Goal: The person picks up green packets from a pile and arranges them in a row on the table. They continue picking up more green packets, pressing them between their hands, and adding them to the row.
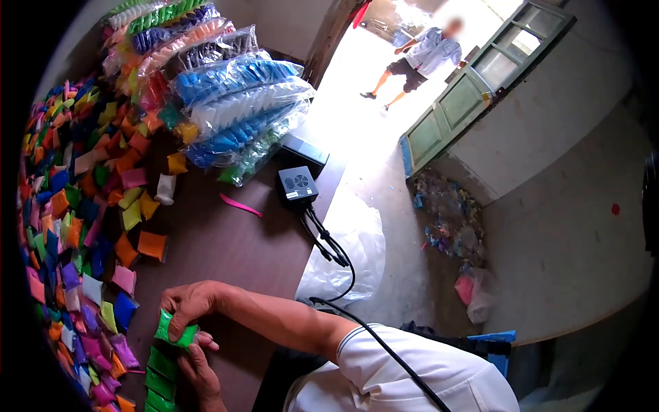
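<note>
My right hand (pixel 189 307) pinches a small bright green packet (pixel 177 332) between thumb and fingers. My left hand (pixel 200 374) is at the packet's lower edge, its thumb pressed against it and its fingers partly hidden. Just below the packet, a row of darker green packets (pixel 161 381) lies overlapping along the table (pixel 226 257). Close to the left of both hands spreads a large heap of small packets (pixel 75 275) in many colours, with a blue packet (pixel 125 311) and a pink packet (pixel 124 279) at its near edge.
Clear bags of sorted packets (pixel 240 110) are stacked at the back. A black box (pixel 297 184) with cables and a pink strip (pixel 240 204) lie on the table. White plastic (pixel 350 254) and litter (pixel 446 213) are on the floor. A person (pixel 429 55) stands beyond the green door (pixel 473 89).
</note>
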`<state>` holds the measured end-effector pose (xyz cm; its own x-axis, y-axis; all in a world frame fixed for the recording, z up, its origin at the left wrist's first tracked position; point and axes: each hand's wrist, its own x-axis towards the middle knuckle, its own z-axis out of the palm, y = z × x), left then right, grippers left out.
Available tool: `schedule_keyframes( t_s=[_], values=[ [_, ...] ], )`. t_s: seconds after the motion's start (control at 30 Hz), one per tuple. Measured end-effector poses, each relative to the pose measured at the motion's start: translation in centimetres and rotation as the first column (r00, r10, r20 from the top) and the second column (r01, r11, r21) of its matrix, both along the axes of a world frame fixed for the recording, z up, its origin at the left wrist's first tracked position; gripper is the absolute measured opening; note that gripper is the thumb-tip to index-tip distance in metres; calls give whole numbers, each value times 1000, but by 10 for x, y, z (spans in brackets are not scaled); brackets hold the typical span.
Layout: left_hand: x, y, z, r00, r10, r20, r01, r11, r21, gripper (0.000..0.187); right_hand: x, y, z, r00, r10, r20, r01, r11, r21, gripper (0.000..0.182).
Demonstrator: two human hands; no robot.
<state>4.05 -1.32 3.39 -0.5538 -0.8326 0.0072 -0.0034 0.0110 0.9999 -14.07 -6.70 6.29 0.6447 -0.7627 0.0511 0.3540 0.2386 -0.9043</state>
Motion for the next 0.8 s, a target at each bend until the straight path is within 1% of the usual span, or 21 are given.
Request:
schedule_keyframes(
  t_s=[0.07,0.1,0.17,0.27,0.3,0.33,0.37,0.5,0.53,0.57,0.6,0.63,0.67,0.7,0.73,0.77,0.8],
  values=[
    [1,-2,-3,1000,-4,-8,4,1000,1,46,0,-1,-3,998,-52,-41,53,998,33,22],
    [2,-3,-4,1000,14,-16,-13,1000,22,46,0,-2,-7,998,-52,-41,53,998,32,22],
    [3,-4,-7,999,33,-23,-32,999,41,46,3,-3,-10,994,-100,34,98,994,57,24],
    [4,-5,-9,998,58,-33,-56,997,60,48,-1,0,-3,995,-96,20,94,991,97,26],
    [4,-5,-9,996,75,-57,-68,990,121,48,0,-1,-5,995,-96,20,94,991,97,26],
    [4,-5,-8,992,94,-80,-79,980,182,48,2,-3,-9,991,-123,-43,126,990,59,25],
    [3,-6,-7,992,96,-80,-80,980,183,48,2,-4,-11,983,-152,-105,154,988,19,25],
    [4,-8,-11,993,61,-99,-46,988,149,46,-1,0,-8,977,-139,-163,148,988,45,27],
    [8,-8,-13,993,56,-103,-42,990,134,46,-1,8,0,913,-273,-304,306,950,66,30],
    [2,-3,-1,987,93,-132,-59,968,243,46,2,11,5,819,-378,-432,446,893,64,34],
    [1,-4,-3,978,84,-193,-27,960,280,45,0,5,-7,837,-310,-450,379,923,71,45],
    [0,-3,-7,965,99,-243,-17,949,316,45,2,10,-4,758,-371,-537,457,889,31,42],
    [0,-1,-5,954,90,-287,7,948,320,45,-7,-4,-17,953,-78,-294,108,991,85,37],
    [-4,-1,2,944,81,-321,25,949,315,45,-4,-7,-29,987,-103,-120,110,992,54,30],
    [-3,0,0,945,95,-313,14,944,330,46,-1,-4,-30,994,-109,0,106,964,244,30],
    [1,-4,-1,962,49,-267,31,957,290,48,-1,-4,-32,983,-167,82,121,911,395,30],
    [4,-8,0,958,44,-282,47,950,307,49,-4,0,-11,980,-168,111,110,907,406,36]
  ],
)
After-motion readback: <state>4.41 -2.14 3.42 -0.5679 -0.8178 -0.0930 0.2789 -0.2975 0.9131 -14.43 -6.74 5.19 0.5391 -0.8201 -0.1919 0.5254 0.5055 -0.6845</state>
